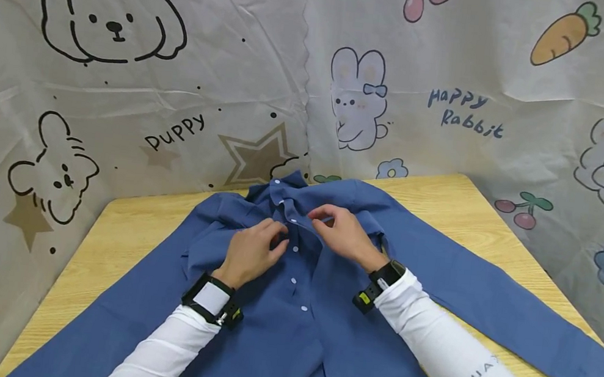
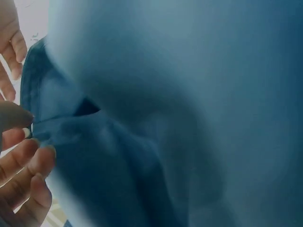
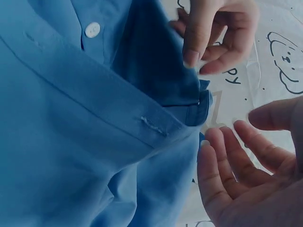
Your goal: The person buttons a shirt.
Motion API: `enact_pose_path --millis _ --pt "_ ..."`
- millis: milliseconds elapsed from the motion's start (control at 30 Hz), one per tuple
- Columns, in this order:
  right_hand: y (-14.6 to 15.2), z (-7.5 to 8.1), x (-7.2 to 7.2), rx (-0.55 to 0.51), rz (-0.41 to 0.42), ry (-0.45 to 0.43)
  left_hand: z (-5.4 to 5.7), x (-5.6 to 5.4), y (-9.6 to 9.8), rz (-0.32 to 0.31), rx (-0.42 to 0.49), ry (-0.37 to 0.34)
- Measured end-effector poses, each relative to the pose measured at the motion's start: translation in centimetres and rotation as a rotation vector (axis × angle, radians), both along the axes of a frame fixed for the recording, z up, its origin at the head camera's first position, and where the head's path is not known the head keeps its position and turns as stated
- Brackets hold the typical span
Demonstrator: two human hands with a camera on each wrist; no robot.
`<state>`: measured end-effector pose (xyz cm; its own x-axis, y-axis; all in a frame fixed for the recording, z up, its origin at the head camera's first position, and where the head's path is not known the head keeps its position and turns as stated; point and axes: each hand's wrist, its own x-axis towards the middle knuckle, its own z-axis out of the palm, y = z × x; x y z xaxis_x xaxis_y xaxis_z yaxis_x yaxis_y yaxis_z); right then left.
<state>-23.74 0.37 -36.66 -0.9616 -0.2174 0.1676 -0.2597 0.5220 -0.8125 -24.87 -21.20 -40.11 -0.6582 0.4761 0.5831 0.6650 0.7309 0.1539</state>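
A blue button-up shirt (image 1: 267,308) lies front side up, with white buttons down its middle. My left hand (image 1: 253,251) is at the left of the upper placket. In the left wrist view, its thumb and fingers (image 2: 40,163) meet at the shirt's edge and pinch the cloth. My right hand (image 1: 343,236) hovers by the collar (image 1: 287,190), at the right of the opening. The right wrist view shows its fingers (image 3: 213,175) loosely bent and apart, beside the placket end, holding nothing. A buttonhole (image 3: 154,126) and a white button (image 3: 93,30) show there.
Beneath the shirt is a light wooden table (image 1: 445,194). One sleeve (image 1: 521,310) stretches right to the table's edge; the other runs toward the lower left. A printed curtain (image 1: 257,85) with cartoon animals stands behind and on both sides.
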Motion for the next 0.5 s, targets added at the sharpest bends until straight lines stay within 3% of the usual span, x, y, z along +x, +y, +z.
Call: enact_pose_path --millis 133,267,500 --pt "0.0 0.0 0.4 0.038 -0.001 0.007 -0.3 0.2 0.3 -0.014 -0.021 -0.047" --pt "0.2 -0.4 0.9 0.09 -0.058 0.048 -0.6 0.3 0.8 -0.026 -0.04 -0.104" --pt "0.1 -2.2 2.2 0.266 -0.12 -0.037 -2.2 0.1 1.3 -0.008 -0.042 -0.22"
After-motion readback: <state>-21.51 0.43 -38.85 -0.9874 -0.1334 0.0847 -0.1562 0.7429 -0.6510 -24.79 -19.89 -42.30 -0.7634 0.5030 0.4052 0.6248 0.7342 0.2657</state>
